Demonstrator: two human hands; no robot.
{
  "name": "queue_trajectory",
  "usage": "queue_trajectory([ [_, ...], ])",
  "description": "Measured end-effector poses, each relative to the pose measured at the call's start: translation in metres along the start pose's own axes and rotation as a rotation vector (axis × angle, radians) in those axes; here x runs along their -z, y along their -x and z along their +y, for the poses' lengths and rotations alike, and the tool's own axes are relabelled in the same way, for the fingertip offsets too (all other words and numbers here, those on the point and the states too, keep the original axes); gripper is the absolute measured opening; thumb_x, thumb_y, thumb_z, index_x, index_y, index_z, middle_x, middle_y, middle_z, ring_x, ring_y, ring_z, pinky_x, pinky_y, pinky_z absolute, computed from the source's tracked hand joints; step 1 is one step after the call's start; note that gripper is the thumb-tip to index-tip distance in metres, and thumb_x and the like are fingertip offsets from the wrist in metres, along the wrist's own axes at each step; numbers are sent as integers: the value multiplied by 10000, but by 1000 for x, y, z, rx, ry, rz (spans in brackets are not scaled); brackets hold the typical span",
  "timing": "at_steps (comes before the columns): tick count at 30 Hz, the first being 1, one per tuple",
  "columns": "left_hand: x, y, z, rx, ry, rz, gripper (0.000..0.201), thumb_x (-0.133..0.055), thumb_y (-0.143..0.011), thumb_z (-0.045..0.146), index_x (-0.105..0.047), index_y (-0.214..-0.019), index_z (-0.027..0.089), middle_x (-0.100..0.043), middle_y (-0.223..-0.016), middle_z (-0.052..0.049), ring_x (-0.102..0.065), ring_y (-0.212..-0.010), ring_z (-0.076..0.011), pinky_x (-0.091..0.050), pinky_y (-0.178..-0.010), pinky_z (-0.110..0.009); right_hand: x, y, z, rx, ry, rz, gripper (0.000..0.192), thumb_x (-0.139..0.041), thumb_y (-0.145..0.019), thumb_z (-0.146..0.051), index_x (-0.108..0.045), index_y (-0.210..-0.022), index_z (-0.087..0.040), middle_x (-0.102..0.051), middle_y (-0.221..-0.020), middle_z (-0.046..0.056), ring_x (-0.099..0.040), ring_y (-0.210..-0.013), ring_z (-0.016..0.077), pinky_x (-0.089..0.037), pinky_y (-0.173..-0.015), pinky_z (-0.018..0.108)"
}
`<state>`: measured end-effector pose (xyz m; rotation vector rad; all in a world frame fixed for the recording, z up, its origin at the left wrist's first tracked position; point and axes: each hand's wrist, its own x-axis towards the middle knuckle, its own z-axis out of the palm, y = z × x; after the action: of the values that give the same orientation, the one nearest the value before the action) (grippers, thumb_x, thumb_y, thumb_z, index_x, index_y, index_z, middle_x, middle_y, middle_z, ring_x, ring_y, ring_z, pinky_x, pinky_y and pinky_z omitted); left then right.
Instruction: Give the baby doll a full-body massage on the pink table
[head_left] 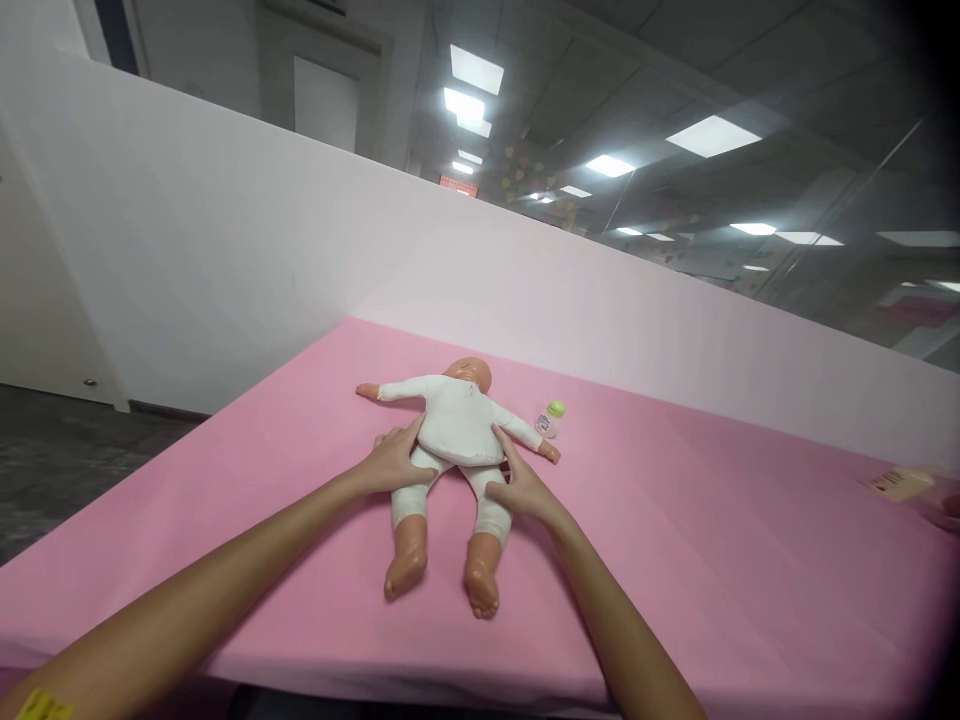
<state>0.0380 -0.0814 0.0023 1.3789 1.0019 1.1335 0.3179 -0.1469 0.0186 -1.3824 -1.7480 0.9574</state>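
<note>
A baby doll point(457, 425) in a white suit lies on its back on the pink table point(675, 540), arms spread, bare feet toward me. My left hand point(391, 462) rests against the doll's left hip, fingers wrapped on its waist. My right hand point(519, 485) presses the other hip and thigh, thumb up along its side. Both hands grip the doll at the waist.
A small bottle with a green cap point(550, 419) stands just beyond the doll's outstretched arm. A tan packet point(900, 483) lies at the table's far right. A white partition wall point(300, 250) runs behind the table; dark floor is at the left.
</note>
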Motion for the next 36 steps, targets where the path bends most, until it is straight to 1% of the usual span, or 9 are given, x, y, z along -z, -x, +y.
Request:
queue_trajectory([
  [5, -4, 4, 4, -143, -262, -33, 627, -809, -632, 594, -736, -1176, 292, -676, -1110, -172, -491, -1307, -508, -366, -1088, -636, 18, 7, -7, 62, 57, -95, 1048, -640, -726, -158, -212, -1654, -392, -233, -1736, -19, -306, -1565, 342, -391, -1203, 539],
  [10, -9, 8, 5, -248, -577, 8, 869, -837, -620, 660, -625, -1385, 307, -588, -1356, -162, -456, -1328, -507, -326, -1122, -655, 34, 11, -11, 73, 83, -152, 1017, -654, -733, -143, -273, -1637, -410, -306, -1710, -27, -399, -1508, 348, -415, -1184, 525],
  [14, -8, 5, 8, -372, -656, 51, 745, -699, -785, 694, -586, -1400, 289, -546, -1433, -138, -449, -1364, -441, -355, -1147, -580, 41, 8, -5, 76, 107, -140, 974, -689, -738, -155, -347, -1613, -410, -437, -1639, 0, -522, -1391, 348, -489, -1100, 496],
  [17, 5, -5, 9, -437, -824, 85, 688, -552, -903, 677, -481, -1477, 305, -446, -1563, -102, -393, -1443, -388, -325, -1179, -575, 45, 4, 2, 93, 103, -134, 887, -734, -793, -238, -394, -1596, -396, -519, -1568, 27, -628, -1216, 302, -510, -1066, 481],
  [21, 34, -31, 1, -402, -1009, 155, 751, -465, -941, 629, -346, -1578, 250, -312, -1682, -128, -281, -1528, -395, -231, -1221, -589, 48, -2, 9, 107, 60, -88, 809, -767, -860, -465, -420, -1584, -367, -503, -1565, 55, -592, -1267, 289, -464, -1124, 489],
  [24, 50, -47, -7, -298, -1112, 108, 785, -459, -922, 616, -329, -1590, 224, -379, -1648, -148, -238, -1542, -427, -196, -1217, -623, 45, -5, 11, 90, 51, -40, 802, -734, -881, -581, -424, -1582, -348, -563, -1481, 62, -589, -1276, 273, -455, -1138, 476],
  [27, 52, -54, -9, -267, -1182, 81, 771, -495, -888, 585, -372, -1564, 235, -410, -1621, -150, -274, -1511, -437, -248, -1181, -637, 40, -7, 11, 95, 63, -4, 805, -716, -897, -600, -398, -1591, -347, -579, -1455, 33, -596, -1272, 254, -454, -1136, 448],
  [32, 48, -53, -4, -248, -1266, 134, 678, -496, -902, 533, -428, -1531, 289, -492, -1511, -159, -402, -1391, -432, -287, -1127, -654, 36, -10, 12, 105, 36, -8, 948, -842, -814, -488, -357, -1615, -336, -459, -1611, 31, -549, -1368, 261, -467, -1140, 388],
  [36, 50, -53, -3, -335, -1289, 130, 534, -439, -947, 395, -510, -1463, 276, -580, -1356, -148, -507, -1298, -358, -246, -1162, -621, 37, -10, 12, 137, 25, -44, 968, -842, -803, -378, -334, -1626, -329, -447, -1628, 36, -560, -1345, 243, -477, -1127, 375],
])
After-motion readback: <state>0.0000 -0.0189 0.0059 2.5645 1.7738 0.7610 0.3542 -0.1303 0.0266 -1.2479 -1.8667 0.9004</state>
